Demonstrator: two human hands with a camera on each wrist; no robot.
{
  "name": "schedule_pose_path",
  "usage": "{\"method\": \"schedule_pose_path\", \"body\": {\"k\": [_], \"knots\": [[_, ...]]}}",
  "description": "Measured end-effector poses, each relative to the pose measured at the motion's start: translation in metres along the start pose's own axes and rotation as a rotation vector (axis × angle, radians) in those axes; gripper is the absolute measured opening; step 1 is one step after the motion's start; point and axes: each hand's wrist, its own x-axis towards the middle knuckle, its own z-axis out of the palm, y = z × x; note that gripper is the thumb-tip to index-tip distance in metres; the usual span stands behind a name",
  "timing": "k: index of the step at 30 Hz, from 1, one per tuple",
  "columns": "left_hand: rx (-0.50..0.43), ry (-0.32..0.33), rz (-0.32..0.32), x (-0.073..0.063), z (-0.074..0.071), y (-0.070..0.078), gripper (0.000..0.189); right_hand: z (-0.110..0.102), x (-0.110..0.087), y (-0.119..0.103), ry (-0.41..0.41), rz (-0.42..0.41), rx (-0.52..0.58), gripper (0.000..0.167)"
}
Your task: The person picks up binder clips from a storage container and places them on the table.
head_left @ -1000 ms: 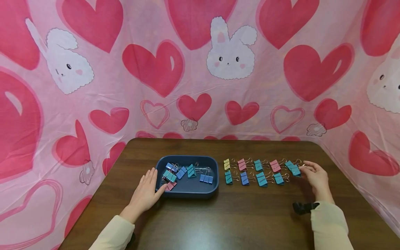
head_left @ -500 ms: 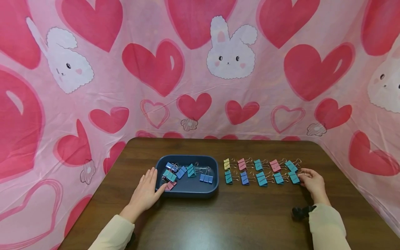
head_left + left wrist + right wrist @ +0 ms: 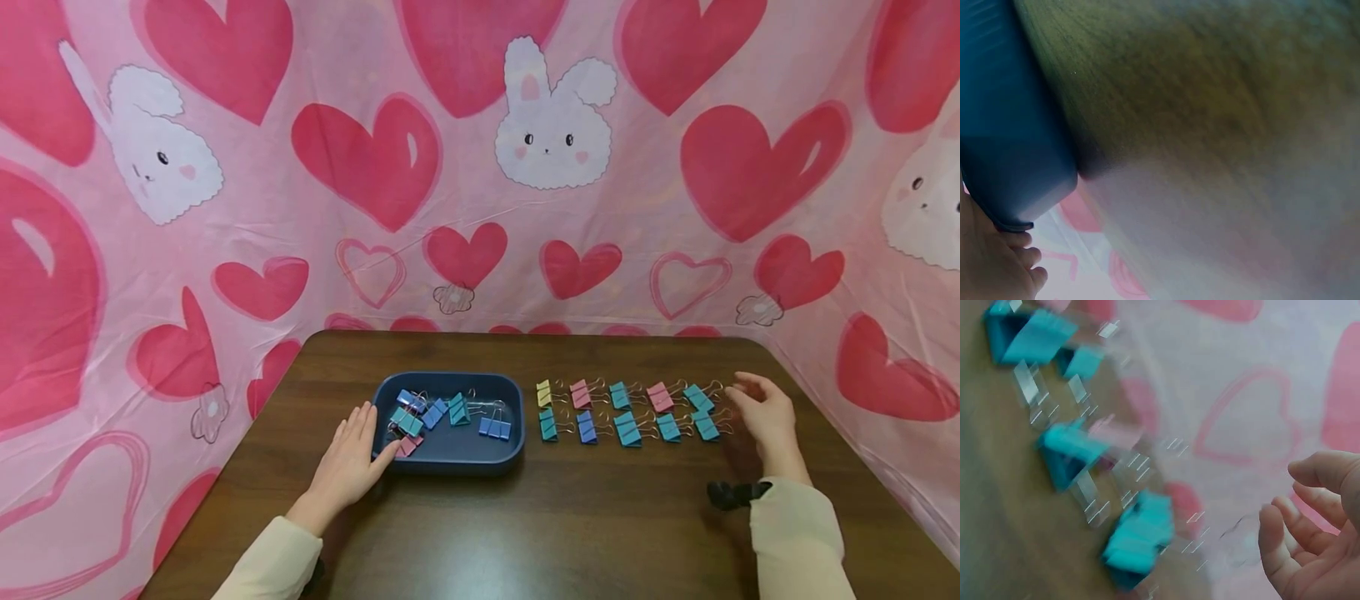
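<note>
Two rows of binder clips lie on the table to the right of a blue tray [image 3: 450, 468]. At the right end of the front row sits a teal binder clip [image 3: 706, 427], with another teal binder clip [image 3: 699, 398] just behind it. My right hand [image 3: 767, 417] hovers beside these two, fingers loosely bent and holding nothing; the right wrist view shows a gap between thumb and fingers. My left hand [image 3: 347, 457] rests against the tray's left wall, thumb over the rim and fingers stretched along the side. Several blue, teal and pink binder clips [image 3: 495, 429] lie inside the tray.
The brown wooden table [image 3: 480, 533] ends at a pink cloth backdrop [image 3: 480, 200] printed with hearts and rabbits. Farther left in the rows lie a yellow binder clip [image 3: 544, 393], a pink binder clip [image 3: 581, 395] and a blue binder clip [image 3: 587, 428].
My right hand set a teal binder clip down at the front row's right end, let go, and moved up and right. The left hand and tray stayed in place.
</note>
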Motion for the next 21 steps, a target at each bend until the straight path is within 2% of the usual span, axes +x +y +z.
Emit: {"method": "schedule_pose_path", "body": {"k": [6,8,11,13,16,19,21], "knots": [[0.001,-0.007,-0.002,0.000,-0.001,0.000,0.080,0.003,0.046,0.022,-0.079,-0.152,0.141,0.036],[0.001,-0.008,0.000,0.000,0.000,0.000,0.080,0.012,0.040,0.000,-0.113,-0.178,0.096,0.037],[-0.002,-0.008,-0.001,0.000,0.000,0.000,0.080,0.033,0.013,-0.054,-0.153,-0.242,0.063,0.029],[-0.004,-0.010,-0.002,0.000,0.000,0.000,0.080,0.047,-0.005,-0.090,-0.186,-0.273,0.004,0.029],[-0.004,-0.013,-0.004,0.000,0.000,0.001,0.080,0.064,-0.008,-0.106,-0.234,-0.339,0.003,0.036],[-0.004,-0.011,-0.004,0.000,-0.001,0.001,0.079,0.083,-0.011,-0.118,-0.276,-0.362,0.011,0.047],[-0.006,-0.009,-0.003,0.000,0.000,0.001,0.079,0.096,-0.014,-0.125,-0.308,-0.368,0.027,0.048]]}}
